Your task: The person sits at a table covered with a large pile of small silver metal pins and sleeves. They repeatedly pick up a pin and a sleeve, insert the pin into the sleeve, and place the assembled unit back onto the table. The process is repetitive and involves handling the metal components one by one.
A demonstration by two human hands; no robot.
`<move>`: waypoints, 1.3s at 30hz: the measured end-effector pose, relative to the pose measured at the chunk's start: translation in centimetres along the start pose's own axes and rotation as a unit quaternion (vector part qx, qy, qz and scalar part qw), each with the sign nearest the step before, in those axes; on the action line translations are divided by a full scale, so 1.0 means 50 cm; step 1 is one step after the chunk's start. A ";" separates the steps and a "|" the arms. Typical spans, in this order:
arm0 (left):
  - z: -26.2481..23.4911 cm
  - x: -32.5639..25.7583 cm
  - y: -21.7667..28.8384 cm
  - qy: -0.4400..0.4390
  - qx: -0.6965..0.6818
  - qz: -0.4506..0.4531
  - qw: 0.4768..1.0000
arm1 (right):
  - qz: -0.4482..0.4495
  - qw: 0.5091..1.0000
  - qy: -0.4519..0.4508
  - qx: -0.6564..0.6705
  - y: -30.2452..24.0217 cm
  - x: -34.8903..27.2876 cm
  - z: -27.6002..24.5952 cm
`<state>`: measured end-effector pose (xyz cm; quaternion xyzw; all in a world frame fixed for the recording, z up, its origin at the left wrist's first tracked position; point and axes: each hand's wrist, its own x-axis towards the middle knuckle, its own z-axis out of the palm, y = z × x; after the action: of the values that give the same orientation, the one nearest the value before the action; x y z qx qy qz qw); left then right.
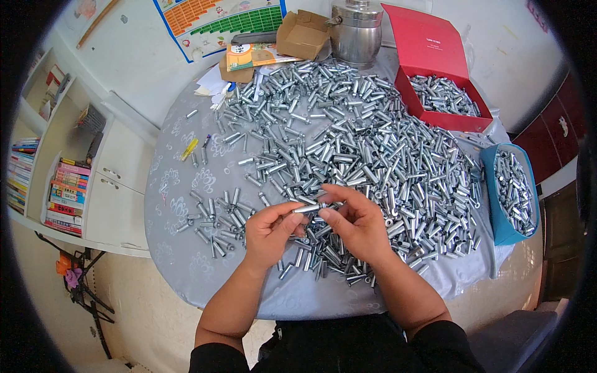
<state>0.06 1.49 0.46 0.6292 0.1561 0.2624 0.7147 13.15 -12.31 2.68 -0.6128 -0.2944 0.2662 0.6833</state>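
A shiny metal expansion bolt (306, 209) lies level between my two hands, above the near part of a big heap of metal sleeves and bolts (398, 168). My left hand (268, 236) pinches its left end between thumb and fingers. At the other end, the thumb and fingers of my right hand (360, 227) close on its tip, with the index finger raised a little. To the left of my left hand lies a smaller loose group of expansion bolts (217, 217).
A round table with a grey patterned cloth (180, 261) carries the heap. An open red box (448, 119) and a blue fabric bin (497, 211), both full of metal parts, stand at right. Behind are a steel pot (356, 34) and a cardboard box (303, 34). A yellow-handled tool (189, 149) lies left.
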 end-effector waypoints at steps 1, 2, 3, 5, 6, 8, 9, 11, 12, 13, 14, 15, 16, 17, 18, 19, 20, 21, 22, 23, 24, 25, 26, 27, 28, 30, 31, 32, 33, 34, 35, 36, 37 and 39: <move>0.000 0.000 0.000 0.000 0.004 0.001 1.000 | -0.003 0.999 -0.014 -0.037 0.006 0.000 -0.005; -0.001 -0.001 0.000 0.000 0.007 0.003 1.000 | -0.007 0.997 -0.028 -0.074 0.019 0.002 -0.013; -0.002 -0.001 -0.001 -0.002 0.007 0.002 1.000 | -0.010 0.993 -0.043 -0.111 0.024 0.003 -0.016; -0.004 -0.002 -0.002 -0.004 0.007 0.001 1.000 | -0.052 0.995 -0.024 -0.080 0.016 0.005 -0.010; -0.004 -0.001 -0.003 -0.003 0.003 0.002 1.000 | -0.072 0.995 -0.014 -0.065 0.010 0.005 -0.007; -0.003 0.001 -0.004 0.000 -0.004 0.004 1.000 | -0.026 0.999 -0.004 -0.041 0.004 0.001 -0.003; -0.003 0.001 -0.005 -0.001 0.000 0.001 1.000 | -0.002 1.000 0.002 -0.029 0.003 -0.001 -0.003; -0.003 0.000 -0.005 -0.002 0.006 -0.004 1.000 | -0.050 0.996 -0.007 -0.076 0.029 0.004 -0.010; -0.003 0.000 -0.004 -0.001 0.004 -0.004 1.000 | -0.073 0.992 -0.013 -0.099 0.030 0.008 -0.008; -0.002 0.000 -0.002 0.001 0.001 -0.003 1.000 | -0.063 0.995 -0.009 -0.079 0.023 0.006 -0.006; -0.002 0.000 -0.002 0.002 -0.001 -0.003 1.000 | -0.053 0.997 -0.006 -0.059 0.009 0.004 -0.002; -0.002 0.001 -0.001 0.002 0.002 -0.004 1.000 | -0.044 0.998 -0.001 -0.041 -0.004 0.003 -0.001; -0.002 0.001 -0.001 0.002 0.004 -0.006 1.000 | -0.029 0.999 -0.011 -0.037 0.006 0.003 -0.003; -0.001 0.002 -0.001 0.003 0.007 -0.007 1.000 | -0.015 0.999 -0.021 -0.034 0.023 0.003 -0.007; -0.002 0.001 -0.002 0.001 0.008 -0.005 1.000 | -0.001 0.999 -0.032 -0.030 0.030 0.004 -0.007; -0.002 0.001 -0.004 -0.001 0.010 -0.004 1.000 | -0.022 0.998 -0.029 -0.043 0.029 0.004 -0.008; -0.003 0.000 -0.005 -0.002 0.011 -0.002 1.000 | -0.044 0.997 -0.026 -0.056 0.021 0.006 -0.008; -0.002 0.001 -0.005 0.000 0.004 -0.005 1.000 | -0.065 0.995 -0.022 -0.069 0.014 0.006 -0.008; -0.002 0.002 -0.004 0.002 -0.002 -0.008 1.000 | -0.040 0.997 -0.018 -0.057 0.007 0.004 -0.006; -0.002 0.002 -0.003 0.005 -0.008 -0.011 1.000 | -0.016 0.999 -0.013 -0.045 0.001 0.002 -0.004; -0.002 0.003 -0.004 0.003 -0.009 -0.009 1.000 | 0.009 0.999 -0.009 -0.033 -0.002 0.000 -0.003; -0.002 0.003 -0.004 0.001 -0.009 -0.007 1.000 | 0.002 0.999 -0.016 -0.048 0.006 0.001 -0.005; -0.001 0.003 -0.004 -0.001 -0.009 -0.006 1.000 | -0.005 0.998 -0.024 -0.063 0.021 0.003 -0.010; -0.001 0.003 -0.003 0.001 -0.009 -0.006 1.000 | -0.012 0.996 -0.032 -0.077 0.024 0.005 -0.010; -0.001 0.003 -0.002 0.002 -0.009 -0.006 1.000 | -0.031 0.996 -0.022 -0.079 0.019 0.005 -0.009; -0.001 0.003 -0.001 0.005 -0.010 -0.009 1.000 | -0.071 0.994 -0.002 -0.082 0.000 0.004 -0.005; -0.001 0.003 -0.001 0.006 -0.011 -0.010 1.000 | -0.042 0.997 -0.008 -0.071 0.005 0.004 -0.005; -0.001 0.003 -0.001 0.007 -0.012 -0.012 1.000 | -0.014 0.998 -0.015 -0.059 0.015 0.002 -0.006; -0.001 0.002 -0.001 0.004 -0.006 -0.011 1.000 | 0.015 0.999 -0.022 -0.047 0.022 0.002 -0.007; -0.002 0.001 0.000 0.001 0.001 -0.010 1.000 | -0.013 0.997 -0.022 -0.069 0.024 0.003 -0.009; -0.002 0.001 0.000 -0.002 0.007 -0.010 1.000 | -0.042 0.995 -0.022 -0.091 0.025 0.005 -0.011; -0.002 0.001 -0.001 0.000 -0.001 -0.008 1.000 | -0.070 0.991 -0.022 -0.114 0.024 0.006 -0.012; -0.002 0.002 -0.001 0.002 -0.008 -0.007 1.000 | -0.048 0.996 -0.011 -0.077 0.017 0.005 -0.009; -0.001 0.003 -0.002 0.004 -0.015 -0.005 1.000 | -0.005 1.000 0.013 -0.003 -0.004 0.000 0.002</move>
<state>0.16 1.62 0.39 0.6162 0.1582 0.2634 0.7252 13.09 -12.25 2.90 -0.6173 -0.2890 0.2539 0.6863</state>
